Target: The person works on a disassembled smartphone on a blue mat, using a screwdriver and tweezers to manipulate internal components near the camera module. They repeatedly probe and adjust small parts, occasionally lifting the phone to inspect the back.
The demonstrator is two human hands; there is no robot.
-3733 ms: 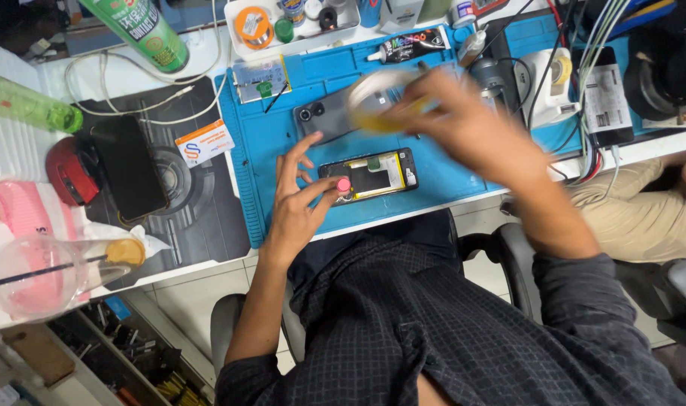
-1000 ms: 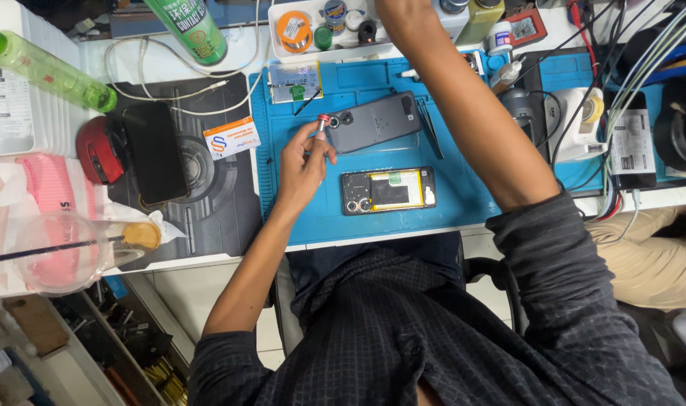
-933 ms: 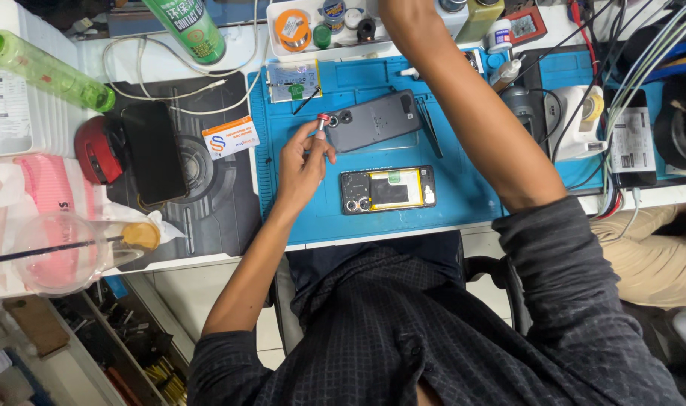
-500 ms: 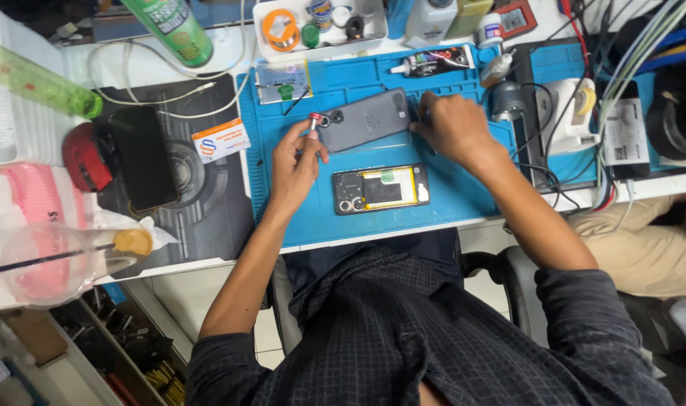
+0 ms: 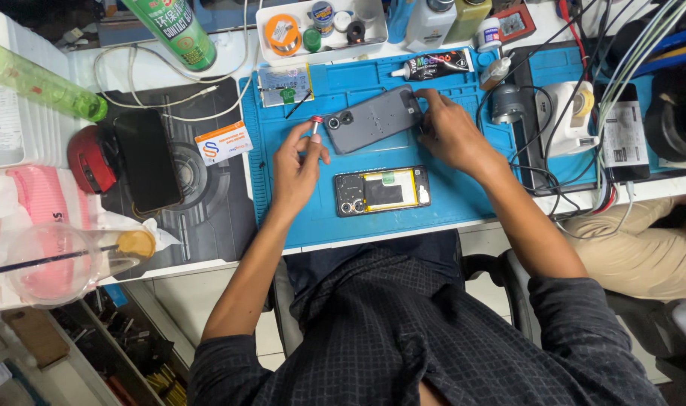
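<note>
Now right hand gripping grey phone edge, earlier reaching away, left hand seemingly pinching red-tipped tool

A tall green spray can with a white-and-red label lies at the top left, beside a translucent green plastic bottle. On the dark mat, a small white card with an orange-and-blue mark sits just right of a black phone, screen dark. A yellow-and-white labelled packet rests on the blue mat's top edge. A black glue tube with coloured print lies further right. A white paper label sits among the cables
</note>
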